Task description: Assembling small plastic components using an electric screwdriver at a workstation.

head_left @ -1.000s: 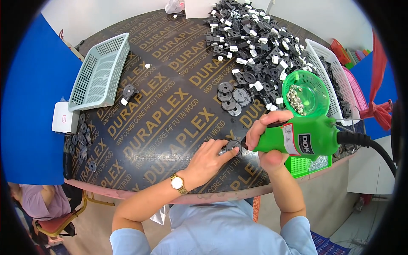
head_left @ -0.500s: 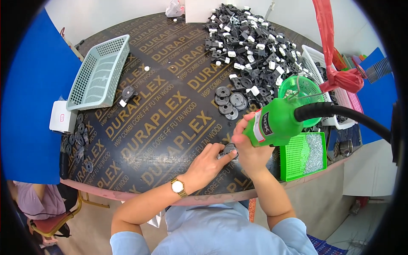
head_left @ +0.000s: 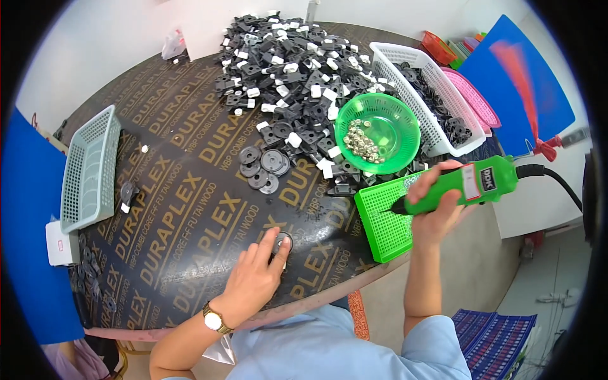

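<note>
My right hand (head_left: 437, 221) is wrapped round a green electric screwdriver (head_left: 443, 194), which lies almost level. Its dark tip points left, over the shallow green tray (head_left: 378, 249); whether it touches anything in there I cannot tell. My left hand (head_left: 252, 271) rests on the table, thumb and fingers closed on a small round black plastic part (head_left: 284, 240). Fingers cover some of that part. A little farther off lie several loose black discs (head_left: 273, 161), touching or overlapping one another.
A big heap of black parts with white pieces (head_left: 297, 69) fills the back. Beside it stand a green basket (head_left: 405, 142) holding small shiny metal pieces and a white basket (head_left: 396, 57) of black parts. A pale basket (head_left: 71, 183) stands left. The screwdriver's black cable (head_left: 560, 183) runs right.
My right hand has carried the screwdriver from above the black part rightward to the green tray, turning it more level. My left hand still holds the part. The view has swung right.
</note>
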The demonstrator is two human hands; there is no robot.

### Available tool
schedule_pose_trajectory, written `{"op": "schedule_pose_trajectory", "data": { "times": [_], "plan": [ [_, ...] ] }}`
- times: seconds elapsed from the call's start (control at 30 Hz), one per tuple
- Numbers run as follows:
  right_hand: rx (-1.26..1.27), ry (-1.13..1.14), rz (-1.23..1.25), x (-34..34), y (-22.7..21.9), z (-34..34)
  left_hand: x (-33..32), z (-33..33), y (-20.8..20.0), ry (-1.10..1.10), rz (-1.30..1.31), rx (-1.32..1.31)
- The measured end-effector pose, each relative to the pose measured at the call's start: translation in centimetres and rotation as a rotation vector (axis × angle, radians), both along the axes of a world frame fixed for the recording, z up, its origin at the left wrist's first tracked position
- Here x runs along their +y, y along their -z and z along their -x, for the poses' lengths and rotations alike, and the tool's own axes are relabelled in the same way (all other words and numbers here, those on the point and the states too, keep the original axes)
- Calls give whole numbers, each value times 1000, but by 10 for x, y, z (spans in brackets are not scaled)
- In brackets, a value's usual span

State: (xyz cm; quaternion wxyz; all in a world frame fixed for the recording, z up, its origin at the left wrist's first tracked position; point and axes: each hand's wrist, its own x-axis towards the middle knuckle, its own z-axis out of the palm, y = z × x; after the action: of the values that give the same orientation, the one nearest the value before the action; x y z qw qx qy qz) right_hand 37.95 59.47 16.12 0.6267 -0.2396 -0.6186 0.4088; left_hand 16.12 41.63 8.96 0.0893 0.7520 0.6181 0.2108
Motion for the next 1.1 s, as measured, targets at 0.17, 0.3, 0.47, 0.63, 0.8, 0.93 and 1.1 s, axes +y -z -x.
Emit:
{"op": "schedule_pose_trajectory", "data": {
  "times": [0.17,0.3,0.47,0.63,0.8,0.93,1.1],
  "plan": [
    [-18,168,-16,27,18,-52,13,-8,5,-114,-19,12],
    [-15,160,-29,29,31,-58,22,-8,17,-136,-177,49],
    [-20,170,-52,33,39,-62,22,-11,22,-160,-190,29],
    [7,178,-46,35,38,-63,23,-11,22,-161,-197,28],
    [-79,166,-88,32,38,-58,21,-9,23,-156,-196,53],
    [0,165,-130,38,40,-59,21,-10,21,-165,-197,21],
    [-26,188,-80,37,39,-56,20,-6,25,-153,-207,5]
  ]
}}
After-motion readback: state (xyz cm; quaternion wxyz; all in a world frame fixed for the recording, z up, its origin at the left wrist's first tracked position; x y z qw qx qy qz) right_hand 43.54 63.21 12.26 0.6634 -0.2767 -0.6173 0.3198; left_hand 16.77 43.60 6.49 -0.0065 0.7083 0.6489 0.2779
